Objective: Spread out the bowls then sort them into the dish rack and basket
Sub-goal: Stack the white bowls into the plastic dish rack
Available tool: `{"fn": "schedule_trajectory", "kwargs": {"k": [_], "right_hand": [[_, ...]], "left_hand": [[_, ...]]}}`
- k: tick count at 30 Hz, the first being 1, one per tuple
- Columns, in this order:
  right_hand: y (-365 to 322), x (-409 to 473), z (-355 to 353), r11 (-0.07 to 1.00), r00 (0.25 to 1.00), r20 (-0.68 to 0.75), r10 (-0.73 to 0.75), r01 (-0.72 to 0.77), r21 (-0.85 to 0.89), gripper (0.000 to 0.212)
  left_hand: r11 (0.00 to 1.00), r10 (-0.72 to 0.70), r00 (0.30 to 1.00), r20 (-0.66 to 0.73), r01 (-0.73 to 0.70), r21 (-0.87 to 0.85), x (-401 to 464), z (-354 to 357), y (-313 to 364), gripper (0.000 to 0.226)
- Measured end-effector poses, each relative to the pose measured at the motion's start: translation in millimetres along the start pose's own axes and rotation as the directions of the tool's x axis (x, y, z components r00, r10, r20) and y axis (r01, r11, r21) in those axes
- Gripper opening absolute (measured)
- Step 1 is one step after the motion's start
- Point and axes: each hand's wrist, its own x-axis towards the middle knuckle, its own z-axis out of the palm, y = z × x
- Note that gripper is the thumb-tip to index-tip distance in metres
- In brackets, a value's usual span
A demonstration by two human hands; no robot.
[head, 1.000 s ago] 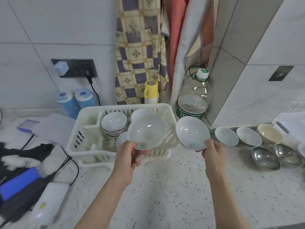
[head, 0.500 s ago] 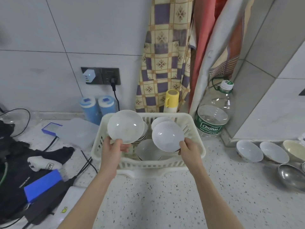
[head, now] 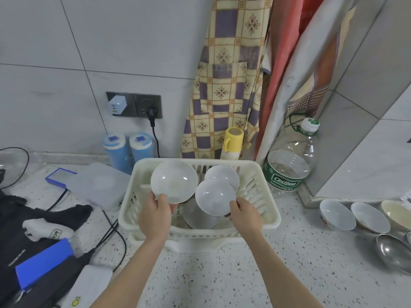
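My left hand (head: 155, 215) grips a white bowl (head: 174, 184) by its lower rim, tilted up over the left part of the cream dish rack (head: 264, 207). My right hand (head: 243, 215) holds a second white bowl (head: 214, 196) over the rack's middle. Behind that one, a third white bowl (head: 223, 174) stands on edge in the rack, and another bowl (head: 195, 216) lies below, partly hidden. On the counter at the right sit two white bowls (head: 337, 214) (head: 369, 217), a cream bowl (head: 397, 214) and a steel bowl (head: 392, 252).
A large clear water bottle (head: 289, 165) stands right of the rack, a yellow-capped bottle (head: 232, 141) and hanging aprons behind it. Two blue canisters (head: 127, 150) and a plugged cable are at the back left. Black cloth, cables, a blue box (head: 42, 262) and a plastic lid crowd the left counter.
Both hands carried their bowls leftward from the counter's right side to over the dish rack; the right-hand bowl now sits lower, in front of the standing bowl. The view has shifted left and closer.
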Motion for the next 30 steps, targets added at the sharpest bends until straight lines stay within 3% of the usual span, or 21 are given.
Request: {"fn": "schedule_trajectory", "kwargs": {"k": [6, 12, 16, 22, 30], "right_hand": [[1.7, 2.0, -5.6, 1.0, 0.992, 0.126, -0.002, 0.004, -0.018, 0.021], [1.4, 5.4, -9.1, 0.996, 0.968, 0.248, 0.029, -0.007, -0.089, 0.024], [0.9, 7.8, -8.2, 0.993, 0.958, 0.285, 0.036, -0.002, -0.119, 0.025], [2.4, 11.5, -5.1, 0.985, 0.95, 0.31, 0.048, 0.007, -0.174, 0.027], [-2.8, 17.2, -6.4, 0.997, 0.901, 0.429, 0.067, -0.042, -0.068, 0.034]], "left_hand": [[0.994, 0.061, 0.996, -0.06, -0.055, 0.09, -2.0, 4.4, 0.8, 0.026], [0.996, 0.05, 0.996, -0.071, -0.045, 0.073, -1.7, 5.7, -0.5, 0.029], [0.998, 0.03, 0.998, -0.051, -0.027, 0.053, 0.1, 5.4, -2.8, 0.022], [0.996, 0.052, 0.996, -0.078, -0.046, 0.076, -1.3, 5.8, -5.3, 0.034], [0.993, 0.058, 0.994, -0.088, -0.049, 0.106, 1.8, 6.7, -8.2, 0.03]]}}
